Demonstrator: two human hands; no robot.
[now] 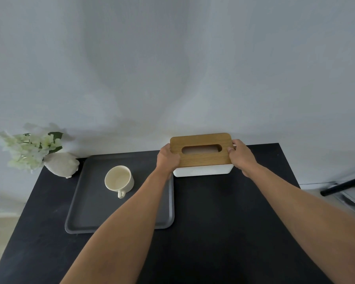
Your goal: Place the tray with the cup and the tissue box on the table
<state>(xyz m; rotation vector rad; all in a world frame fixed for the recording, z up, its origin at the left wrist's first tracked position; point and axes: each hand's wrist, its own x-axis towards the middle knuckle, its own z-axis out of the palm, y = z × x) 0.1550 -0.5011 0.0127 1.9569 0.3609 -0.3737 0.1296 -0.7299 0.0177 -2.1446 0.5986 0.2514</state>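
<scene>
Both hands (pixel 203 157) gripping tissue box (pixel 201 152), cup (pixel 119 179) on tray (pixel 86 212)

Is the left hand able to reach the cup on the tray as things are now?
Probably yes, but not at once: the left hand grips one end of the tissue box, as the right hand grips the other. The cup stands uncovered on the tray, near the left forearm.

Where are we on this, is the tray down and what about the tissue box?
Done: the grey tray lies flat on the black table with the cup upright in it. In hand: the left hand and right hand grip the ends of the tissue box, right of the tray. Left: release it; whether it rests yet is unclear.
</scene>
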